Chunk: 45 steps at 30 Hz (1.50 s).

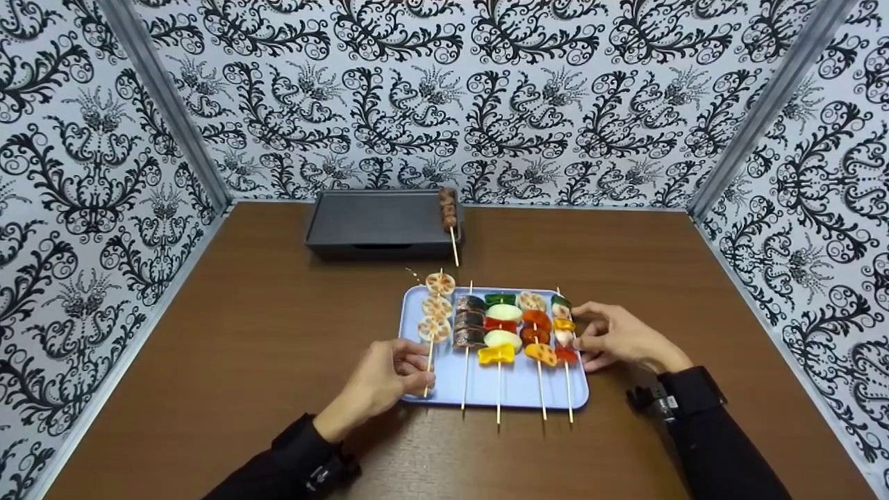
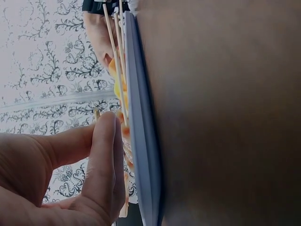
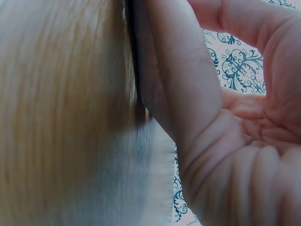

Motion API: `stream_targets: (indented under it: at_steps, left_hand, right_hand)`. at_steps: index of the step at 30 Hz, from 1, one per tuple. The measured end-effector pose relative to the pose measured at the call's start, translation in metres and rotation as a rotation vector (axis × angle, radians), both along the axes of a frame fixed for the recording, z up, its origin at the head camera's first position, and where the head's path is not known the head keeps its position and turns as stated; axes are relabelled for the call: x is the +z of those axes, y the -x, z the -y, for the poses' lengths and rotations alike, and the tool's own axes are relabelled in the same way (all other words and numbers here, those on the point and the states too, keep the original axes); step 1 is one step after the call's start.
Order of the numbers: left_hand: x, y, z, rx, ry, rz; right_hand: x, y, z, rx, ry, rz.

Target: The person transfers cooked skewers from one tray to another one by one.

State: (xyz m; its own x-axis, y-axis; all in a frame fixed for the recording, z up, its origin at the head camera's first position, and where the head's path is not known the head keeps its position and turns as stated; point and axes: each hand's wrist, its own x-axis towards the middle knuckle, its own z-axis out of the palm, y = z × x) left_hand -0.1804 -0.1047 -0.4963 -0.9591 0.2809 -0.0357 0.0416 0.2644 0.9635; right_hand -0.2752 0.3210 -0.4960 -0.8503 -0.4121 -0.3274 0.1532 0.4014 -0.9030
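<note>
My left hand (image 1: pixel 382 371) pinches the stick of a lotus root skewer (image 1: pixel 435 329) between thumb and fingers, over the left side of a pale blue tray (image 1: pixel 517 389). Three lotus slices sit on that stick. At the tray's right edge, my right hand (image 1: pixel 621 338) grips the rim, its thumb beside the rightmost mixed skewer (image 1: pixel 563 324). Between the hands lie a dark-skinned fish-like skewer (image 1: pixel 470 321), a pepper-and-white-piece skewer (image 1: pixel 501 325) and a skewer with lotus and orange pieces (image 1: pixel 536 326). Their sticks overhang the front rim.
Behind the tray, a dark grey grill plate (image 1: pixel 378 219) stands near the back wall. A brown meat skewer (image 1: pixel 447 208) lies on its right end, stick pointing forward. Black-and-white patterned walls (image 1: pixel 514 90) enclose the brown wooden table (image 1: pixel 278 312) at the back and sides.
</note>
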Motion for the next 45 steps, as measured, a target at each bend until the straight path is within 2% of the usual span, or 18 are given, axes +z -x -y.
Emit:
stream_targets:
  at_steps: [11, 18, 27, 34, 45]
  left_hand:
    - [-0.003, -0.004, -0.002, -0.027, 0.001, 0.034]
    - [-0.004, -0.005, -0.003, -0.037, -0.072, 0.098]
    - [-0.002, -0.008, -0.005, -0.043, -0.051, 0.12]
    - [-0.003, -0.009, -0.006, -0.055, -0.034, 0.102]
    - [-0.003, -0.011, -0.01, -0.071, -0.062, 0.119]
  right_hand:
    - [0.0, 0.001, -0.002, 0.015, -0.039, -0.011]
    - [0.003, -0.001, 0.0, 0.019, -0.016, -0.009]
    - [0.004, -0.001, 0.0, 0.017, -0.016, -0.006]
    - [0.004, -0.001, 0.0, 0.019, -0.023, -0.007]
    - [0.001, 0.0, -0.001, 0.018, -0.016, -0.01]
